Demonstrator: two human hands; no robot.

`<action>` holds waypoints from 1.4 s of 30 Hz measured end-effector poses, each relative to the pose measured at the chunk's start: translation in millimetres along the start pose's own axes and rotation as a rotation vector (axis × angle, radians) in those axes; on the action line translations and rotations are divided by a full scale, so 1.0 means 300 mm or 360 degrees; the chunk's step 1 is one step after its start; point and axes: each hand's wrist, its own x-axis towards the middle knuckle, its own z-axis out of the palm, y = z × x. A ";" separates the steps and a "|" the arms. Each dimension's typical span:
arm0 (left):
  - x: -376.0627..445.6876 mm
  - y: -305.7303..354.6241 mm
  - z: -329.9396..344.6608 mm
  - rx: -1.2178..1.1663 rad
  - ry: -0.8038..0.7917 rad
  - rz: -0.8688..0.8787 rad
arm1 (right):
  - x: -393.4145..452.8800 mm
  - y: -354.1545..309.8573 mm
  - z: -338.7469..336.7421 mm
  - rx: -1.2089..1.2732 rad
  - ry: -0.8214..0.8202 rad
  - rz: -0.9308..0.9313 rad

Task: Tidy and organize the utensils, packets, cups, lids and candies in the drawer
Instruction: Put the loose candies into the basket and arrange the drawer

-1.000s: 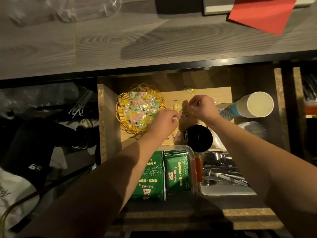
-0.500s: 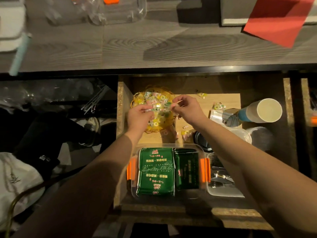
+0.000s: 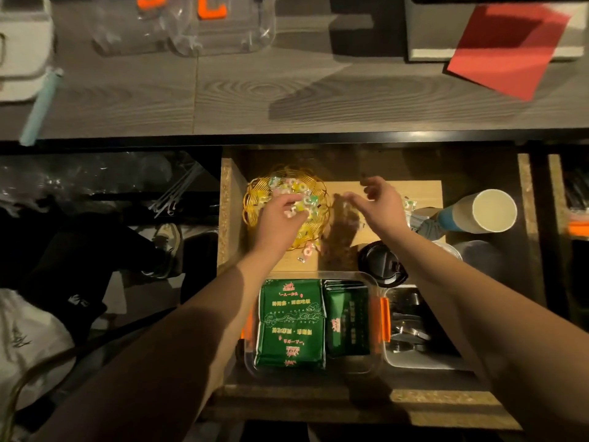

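A yellow wire basket [image 3: 255,199] full of wrapped candies [image 3: 294,188] sits at the drawer's back left. My left hand [image 3: 280,218] hovers over it, fingers spread downward, with candies just under the fingertips. My right hand [image 3: 377,200] is to the right of the basket above the drawer floor, fingers apart and holding nothing. A few loose candies [image 3: 307,250] lie beside the basket's near edge, and one more candy [image 3: 409,204] rests past my right hand.
A clear box with orange clips [image 3: 384,314] holds green packets [image 3: 290,323]. Right of it, a white tray [image 3: 424,362] holds metal utensils. A black lid [image 3: 381,263], a paper cup [image 3: 478,212] on its side and clear lids lie at the right. Desk above carries red paper [image 3: 506,49].
Both hands carried candies from the drawer's middle to the basket. Now my left hand is spread over the basket and my right has drawn away to the right, open.
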 end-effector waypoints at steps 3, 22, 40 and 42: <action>0.011 0.032 0.080 0.0158 -0.0082 0.0163 | 0.039 0.113 -0.075 -0.0188 0.0233 0.0109; 0.159 0.036 0.473 0.1216 -0.0314 0.0393 | 0.239 0.302 -0.159 -0.0730 -0.0091 0.0035; 0.118 0.132 0.363 -0.0290 -0.0158 -0.0222 | 0.165 0.231 -0.179 0.0786 -0.0240 0.0337; 0.109 0.126 0.304 -0.0418 -0.0096 -0.0321 | 0.135 0.204 -0.163 0.0890 -0.0310 0.0340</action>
